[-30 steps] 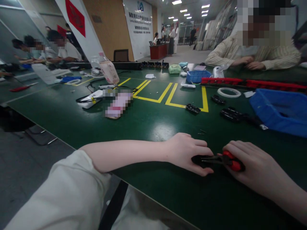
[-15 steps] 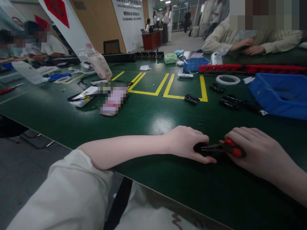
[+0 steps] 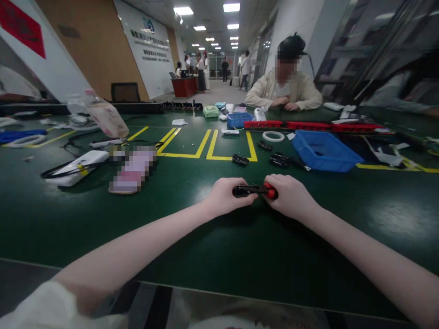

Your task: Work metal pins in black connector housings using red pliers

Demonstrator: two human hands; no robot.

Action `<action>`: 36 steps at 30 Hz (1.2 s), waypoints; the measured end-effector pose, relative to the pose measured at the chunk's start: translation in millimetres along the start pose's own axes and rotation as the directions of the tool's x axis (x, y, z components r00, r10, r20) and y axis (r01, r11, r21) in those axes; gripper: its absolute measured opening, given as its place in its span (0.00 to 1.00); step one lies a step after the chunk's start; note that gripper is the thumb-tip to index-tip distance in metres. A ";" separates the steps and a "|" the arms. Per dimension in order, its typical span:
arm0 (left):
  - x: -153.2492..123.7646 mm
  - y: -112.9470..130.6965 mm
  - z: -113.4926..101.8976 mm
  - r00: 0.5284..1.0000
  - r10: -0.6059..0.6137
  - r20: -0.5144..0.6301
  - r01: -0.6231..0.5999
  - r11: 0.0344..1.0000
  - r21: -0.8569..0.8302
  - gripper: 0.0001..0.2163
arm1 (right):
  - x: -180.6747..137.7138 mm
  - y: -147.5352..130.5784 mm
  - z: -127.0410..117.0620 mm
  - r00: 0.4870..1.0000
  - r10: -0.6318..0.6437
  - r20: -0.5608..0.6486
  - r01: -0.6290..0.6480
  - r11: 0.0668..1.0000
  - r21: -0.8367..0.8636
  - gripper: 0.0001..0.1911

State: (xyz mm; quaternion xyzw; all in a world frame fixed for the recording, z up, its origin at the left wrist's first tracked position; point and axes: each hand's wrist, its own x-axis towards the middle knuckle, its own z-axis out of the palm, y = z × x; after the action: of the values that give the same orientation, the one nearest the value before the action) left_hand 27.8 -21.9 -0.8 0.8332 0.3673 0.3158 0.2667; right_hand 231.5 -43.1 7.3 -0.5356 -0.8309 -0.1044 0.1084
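Hands [image 3: 226,196] [image 3: 291,195] nearer yellow tape [image 3: 252,146] (green tabletop [image 3: 291,265])

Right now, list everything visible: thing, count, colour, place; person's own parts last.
pliers: one, red-black, right hand
held part: one, black, left hand
loose parts: several, black, beyond hands
bins: two, blue, right of centre
strips: several, red, right
rings: two, white, left and right
bottle: one, pinkish, left
phone: one, pink, left
strapped device: one, white, left
tape lines: several, yellow, tabletop
table: one, green, underneath
clutter: uncounted, mixed, far
people: several, mostly pale clothes, background
hands, forearms: two each, bare, centre
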 end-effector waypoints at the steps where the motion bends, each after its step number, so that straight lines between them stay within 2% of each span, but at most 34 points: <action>1: 0.9 -1.3 0.1 0.999 -0.050 -0.017 0.049 0.998 -0.026 0.10 | 3.5 -2.3 -1.0 0.999 0.026 0.020 -0.026 1.000 -0.004 0.02; 4: 3.2 -5.2 2.1 0.991 -0.133 -0.033 0.129 0.986 -0.101 0.10 | 10.0 -6.8 -3.0 0.994 0.081 0.070 -0.081 0.997 -0.012 0.04; 9: 4.2 -7.7 4.4 0.995 -0.100 -0.013 0.098 0.989 -0.110 0.12 | 7.8 -10.7 -2.0 0.986 0.135 0.102 -0.134 0.991 -0.013 0.13; 14: 2.0 -3.2 2.6 0.998 -0.051 0.039 0.054 0.995 -0.083 0.12 | 1.1 -9.3 -1.4 0.990 0.122 0.070 -0.122 0.993 -0.002 0.12; 17: 0.4 -0.5 1.5 0.997 -0.033 0.073 0.036 0.999 -0.039 0.11 | -1.8 -6.7 -1.4 0.995 0.090 0.040 -0.091 0.996 0.013 0.08; 22: -0.1 -0.1 1.5 0.998 -0.022 0.059 0.021 0.999 0.027 0.11 | -3.3 -1.9 -4.2 0.999 0.046 0.004 -0.046 0.999 0.029 0.06; 30: 0.0 -2.7 2.0 0.998 -0.007 0.059 0.002 0.996 0.086 0.10 | -3.7 4.1 -8.4 0.997 0.028 0.068 -0.030 0.999 0.026 0.05; 36: -0.9 -3.0 -0.7 0.996 0.005 0.090 -0.015 0.994 0.108 0.10 | -3.9 2.3 -4.9 0.986 0.032 0.163 -0.039 0.998 0.040 0.12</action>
State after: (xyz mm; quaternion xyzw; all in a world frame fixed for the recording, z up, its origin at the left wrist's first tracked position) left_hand 25.4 -20.7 -2.6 0.8616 0.3674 0.2590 0.2358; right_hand 235.6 -47.0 10.9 -0.5545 -0.8295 -0.0409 0.0537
